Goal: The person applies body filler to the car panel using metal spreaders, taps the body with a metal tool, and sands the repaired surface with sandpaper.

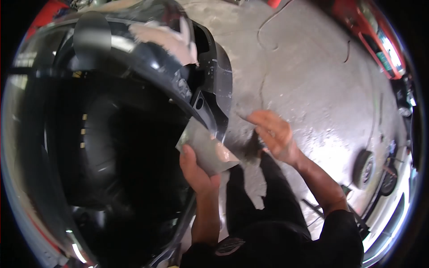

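My left hand (196, 172) grips a flat grey mixing board (196, 140) from below, thumb on top. A glossy pinkish lump of body filler (223, 153) lies near the board's right corner. To the right of the board, my right hand (275, 136) is raised with its fingers closed on a thin, blurred putty spreader (242, 116). Beyond both hands, a dark car body (147, 67) carries a broad, rough-edged patch of pinkish filler (161, 42). Scuffed pale marks (182, 87) show lower on the same panel.
The dark car's window glass (134, 156) fills the left side. Concrete floor (308, 80) with a thin cable (259, 33) stretches to the right. Further right are a red vehicle (366, 40), a loose wheel (364, 169) and a light-coloured car (393, 223).
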Tool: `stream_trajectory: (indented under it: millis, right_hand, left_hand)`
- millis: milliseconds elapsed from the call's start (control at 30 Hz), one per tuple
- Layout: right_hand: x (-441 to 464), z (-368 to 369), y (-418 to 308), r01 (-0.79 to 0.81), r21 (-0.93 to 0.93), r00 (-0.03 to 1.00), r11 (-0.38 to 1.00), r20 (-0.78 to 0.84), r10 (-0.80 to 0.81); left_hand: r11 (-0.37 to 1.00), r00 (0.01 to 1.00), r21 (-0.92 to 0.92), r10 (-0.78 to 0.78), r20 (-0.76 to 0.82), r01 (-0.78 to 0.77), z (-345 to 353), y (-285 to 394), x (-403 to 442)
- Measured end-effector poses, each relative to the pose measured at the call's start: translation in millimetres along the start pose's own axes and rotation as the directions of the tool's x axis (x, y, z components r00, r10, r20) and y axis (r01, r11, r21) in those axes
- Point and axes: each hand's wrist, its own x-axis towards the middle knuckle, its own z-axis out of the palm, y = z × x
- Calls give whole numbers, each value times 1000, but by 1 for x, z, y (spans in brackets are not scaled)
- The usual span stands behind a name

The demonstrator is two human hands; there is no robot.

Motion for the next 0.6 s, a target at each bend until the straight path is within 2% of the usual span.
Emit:
stream_trajectory:
  millis: [33,100,133,200,233,267,333,367,400,467,500,600]
  right_hand:
    - [7,4,-7,-242,291,961,926,-59,270]
    - [19,18,22,-307,652,899,694,-41,436]
    - [25,25,37,-291,793,857,535,-32,514]
    - [59,40,26,-128,956,868,265,-22,496]
    - [72,49,28,-63,987,876,145,-14,482]
    - [84,57,31,-42,995,886,92,-5,464]
    - [107,61,37,-9,1000,906,7,5,424]
    - [114,64,38,-11,1000,912,3,9,411]
    - [122,67,38,-13,1000,918,0,12,397]
    - [131,73,36,-1,1000,932,16,-5,363]
    - [134,81,39,-33,997,940,69,7,342]
    - [137,85,42,-2,993,964,119,-30,266]
  left_hand:
    - [999,999,41,9,-53,-7,-5,6,-1]
    - [999,994,40,0,-106,4,11,11,1]
    - [996,992,86,14,-124,-3,8,11,1]
    - [983,985,181,47,-165,-17,-4,14,0]
    - [975,929,223,86,-359,-4,22,10,1]
    - [970,951,244,95,-296,-21,22,8,1]
    - [963,982,265,89,-169,-42,21,4,1]
    - [968,969,247,108,-221,-51,26,3,2]
    - [969,981,240,101,-165,-59,25,3,3]
    - [974,996,219,73,-50,-61,15,7,8]
    - [980,999,193,41,-10,-39,12,10,11]
    - [975,999,218,52,-14,-47,8,2,9]
